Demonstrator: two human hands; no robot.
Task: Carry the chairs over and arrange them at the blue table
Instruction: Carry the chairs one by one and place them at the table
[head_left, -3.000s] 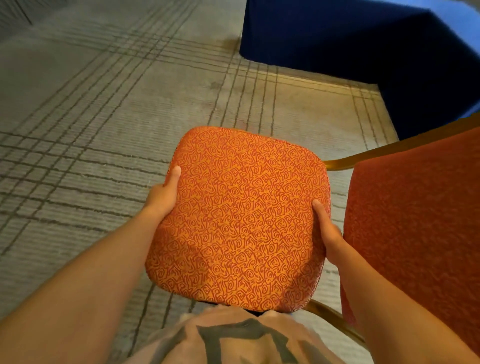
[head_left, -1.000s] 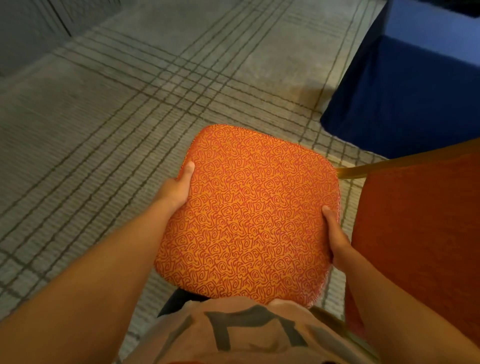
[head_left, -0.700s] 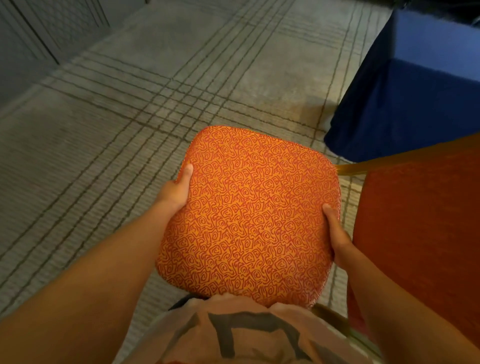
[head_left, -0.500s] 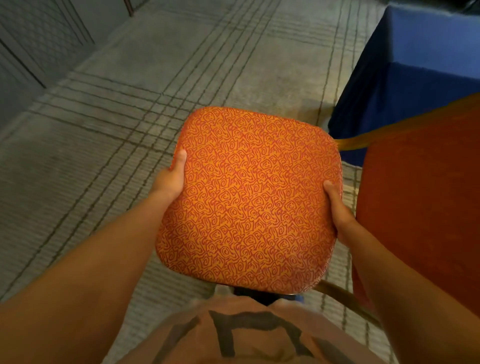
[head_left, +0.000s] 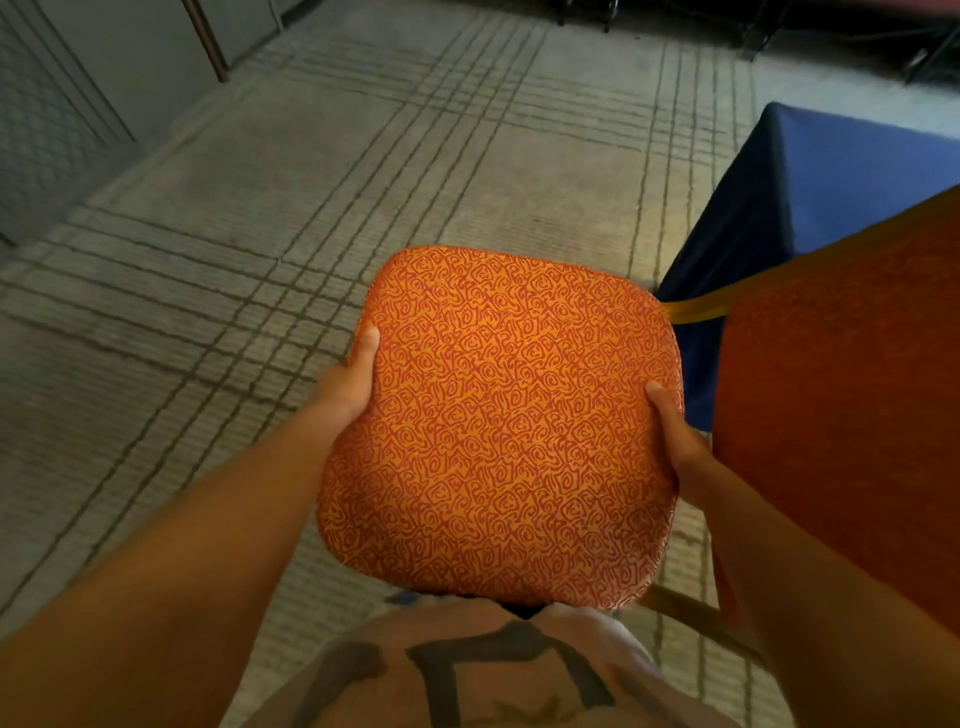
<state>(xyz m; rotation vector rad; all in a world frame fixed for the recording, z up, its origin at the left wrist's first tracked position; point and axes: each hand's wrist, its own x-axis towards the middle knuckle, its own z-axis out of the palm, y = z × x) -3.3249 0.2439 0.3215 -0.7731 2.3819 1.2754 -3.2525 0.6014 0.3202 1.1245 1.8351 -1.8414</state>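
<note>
The chair seat (head_left: 498, 426) hid most of its frame (head_left: 693, 310) and the fingers of the left hand (head_left: 345, 387) and right hand (head_left: 675, 436). The right edge cut off the backrest (head_left: 841, 405) and blue desk (head_left: 831, 176).

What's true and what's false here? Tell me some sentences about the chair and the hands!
1. The left hand and right hand both hold the chair seat by its sides. True.
2. The blue table is on the left. False: it is on the right, past the seat.
3. The seat is plain green. False: it is orange with swirls.
4. The floor is carpet with lines on it. True.
</note>
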